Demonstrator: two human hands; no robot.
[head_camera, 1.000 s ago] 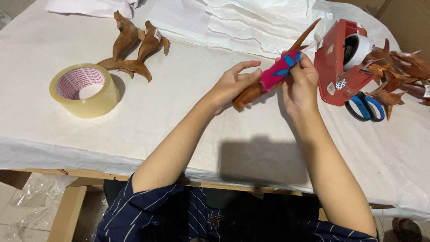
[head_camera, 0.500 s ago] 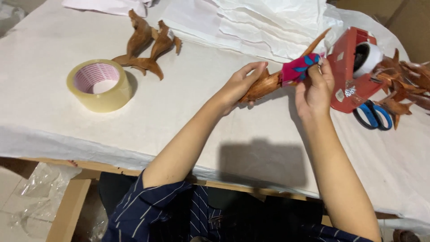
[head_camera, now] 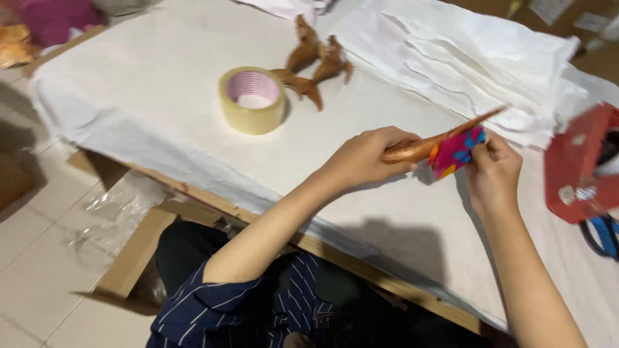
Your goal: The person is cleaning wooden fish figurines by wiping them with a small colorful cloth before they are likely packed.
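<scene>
Brown wooden figurine [head_camera: 419, 149] is gripped in the left hand [head_camera: 364, 158]. Its multicoloured cloth wrap [head_camera: 456, 152] is pinched by the right hand [head_camera: 495, 169]. Tape roll [head_camera: 252, 100] is placed left of figurine.

I sat at the near edge of the table [head_camera: 161, 122], my arms reaching over it. My left hand [head_camera: 361, 158] held the near end of a long figure [head_camera: 438, 138] above the cloth, and my right hand [head_camera: 493, 171] pinched the patterned wrap [head_camera: 456, 153] on it just to the right. Farther back and to the left lay a roll of tape [head_camera: 253, 100]; just behind it, to its right, two more figures [head_camera: 316, 61] lay together. A stack of paper sheets [head_camera: 464, 58] lay behind my hands. A tape dispenser [head_camera: 577, 167] stood at the far right, scissors [head_camera: 603, 235] just before it.
</scene>
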